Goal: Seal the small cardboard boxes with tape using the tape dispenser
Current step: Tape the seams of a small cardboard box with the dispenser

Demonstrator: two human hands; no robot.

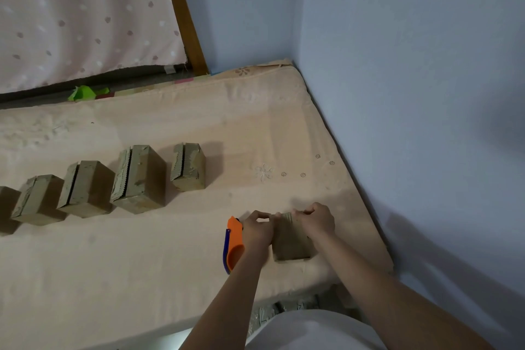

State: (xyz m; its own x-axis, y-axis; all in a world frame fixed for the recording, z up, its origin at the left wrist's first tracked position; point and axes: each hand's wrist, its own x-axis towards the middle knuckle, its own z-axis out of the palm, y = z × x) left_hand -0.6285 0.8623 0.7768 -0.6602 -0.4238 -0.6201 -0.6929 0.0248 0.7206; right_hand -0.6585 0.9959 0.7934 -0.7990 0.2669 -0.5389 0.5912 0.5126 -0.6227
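left hand (257, 231) curling fingers at small brown cardboard box (292, 239) top, orange-blue plastic tape dispenser (234, 244) beneath | right hand (316, 220) pinching far flap | advice: keeping flaps flush between both fingertips before taping

A small brown cardboard box (292, 239) stands on the mattress at lower centre of the frame, its top partly hidden. Just left of it lies an orange and blue tape dispenser (233, 244), on its side. Further left, a slanted row of similar small boxes (136, 179) runs toward the left edge, each upright with a slit between its top flaps
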